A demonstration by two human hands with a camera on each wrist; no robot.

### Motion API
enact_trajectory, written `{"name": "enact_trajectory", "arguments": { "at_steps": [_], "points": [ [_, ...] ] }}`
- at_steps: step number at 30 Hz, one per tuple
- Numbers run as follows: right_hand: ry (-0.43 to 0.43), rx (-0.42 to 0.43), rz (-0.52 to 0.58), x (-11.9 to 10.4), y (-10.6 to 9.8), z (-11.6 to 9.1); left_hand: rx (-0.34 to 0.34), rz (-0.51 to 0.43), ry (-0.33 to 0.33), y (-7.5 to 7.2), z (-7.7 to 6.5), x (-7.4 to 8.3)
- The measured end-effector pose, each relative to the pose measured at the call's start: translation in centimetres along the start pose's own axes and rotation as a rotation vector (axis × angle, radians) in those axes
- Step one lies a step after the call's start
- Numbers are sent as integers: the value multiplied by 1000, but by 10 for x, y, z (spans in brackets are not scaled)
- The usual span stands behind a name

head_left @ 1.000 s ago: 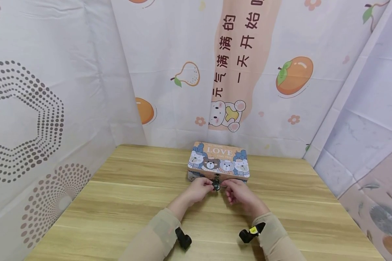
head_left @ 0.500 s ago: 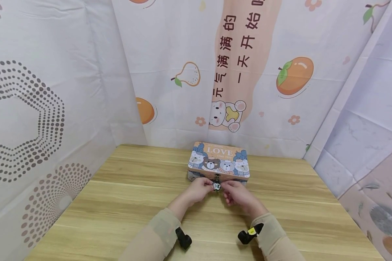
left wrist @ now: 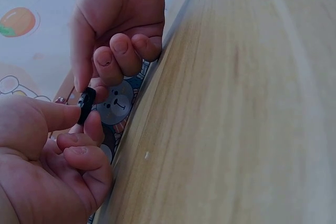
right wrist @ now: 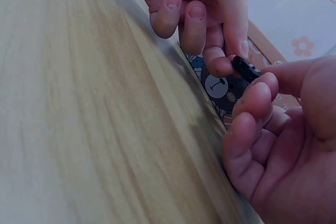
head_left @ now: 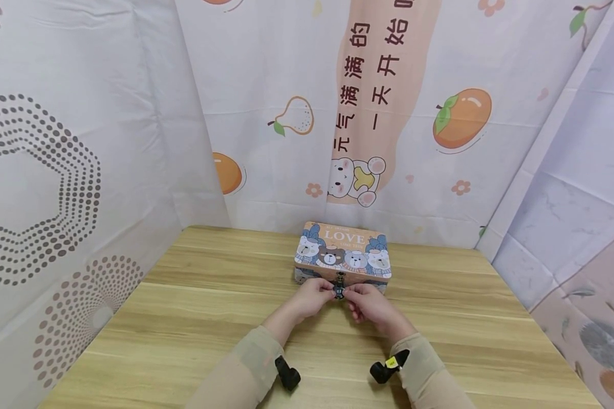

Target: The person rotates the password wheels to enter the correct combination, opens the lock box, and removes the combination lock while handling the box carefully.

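A small black combination lock (head_left: pixel 339 292) hangs from the metal clasp (head_left: pixel 340 277) at the front of a tin box (head_left: pixel 344 250) printed with bears and "LOVE". The lid is down. My left hand (head_left: pixel 312 296) pinches the lock's left side between thumb and forefinger. From the right, my right hand (head_left: pixel 372 304) pinches its other side, the remaining fingers curled in. Close up in the left wrist view, the black lock (left wrist: pixel 87 104) sits between both sets of fingertips. In the right wrist view, fingers cover part of the lock (right wrist: pixel 244 70).
The box stands at the back of a wooden table (head_left: pixel 210 335), near a printed curtain (head_left: pixel 266 187). More curtains hang at the left (head_left: pixel 133 142) and right (head_left: pixel 573 187). Black wrist cameras (head_left: pixel 287 374) sit on both beige sleeves.
My right hand has shifted slightly left, its fingertips closer in on the lock. The lock's face tilted, looking pale half a second ago and dark now. The left hand and box stay in place.
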State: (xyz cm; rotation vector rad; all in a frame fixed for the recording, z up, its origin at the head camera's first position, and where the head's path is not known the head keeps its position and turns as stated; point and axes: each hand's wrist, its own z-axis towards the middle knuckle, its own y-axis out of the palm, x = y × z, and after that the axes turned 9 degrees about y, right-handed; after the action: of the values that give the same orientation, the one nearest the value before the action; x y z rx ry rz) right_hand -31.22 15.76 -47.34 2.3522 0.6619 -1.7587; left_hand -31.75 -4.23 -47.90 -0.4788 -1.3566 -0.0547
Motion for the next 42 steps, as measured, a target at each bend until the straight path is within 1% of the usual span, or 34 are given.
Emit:
{"name": "enact_trajectory", "arguments": {
  "at_steps": [13,18,28,42],
  "points": [
    [4,11,-18,-2,2,-2,-12,2,-33,-1,0,2],
    [4,23,-15,-2,3,-2,-12,2,-30,0,0,0],
    [6,24,-12,-1,2,0,-14,-36,-32,-1,1,-2],
    [25,44,-23,-1,4,1,-11,-30,-26,-1,0,0]
  ]
}}
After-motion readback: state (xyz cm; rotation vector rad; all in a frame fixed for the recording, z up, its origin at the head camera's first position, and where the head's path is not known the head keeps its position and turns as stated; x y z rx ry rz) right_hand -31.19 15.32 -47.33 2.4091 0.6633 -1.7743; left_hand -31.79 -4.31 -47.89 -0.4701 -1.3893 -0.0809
